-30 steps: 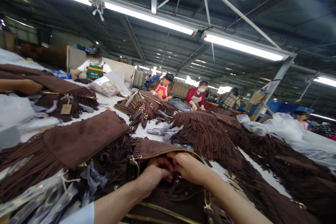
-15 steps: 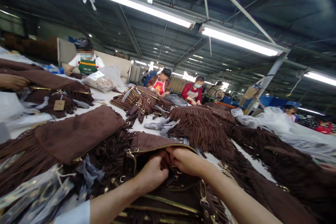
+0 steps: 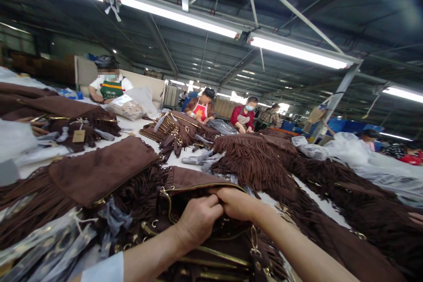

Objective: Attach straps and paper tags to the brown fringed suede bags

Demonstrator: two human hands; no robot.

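Down at the front of the table, left hand and right hand meet curled at the open brown bag's mouth, any pinch hidden. Good handling here means holding the gold-edged rim wide, knuckles clear of it, and working by gentle fingertip feel.

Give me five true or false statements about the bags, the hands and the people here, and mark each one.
1. The left hand and right hand are both at the mouth of a brown bag. True.
2. That bag is zipped shut. False: its mouth gapes open.
3. A light blue sleeve shows on the left arm. True.
4. The table is black. False: its bare parts are white.
5. The person in the green apron is right of the person in the red apron in the picture. False: they are to the left.
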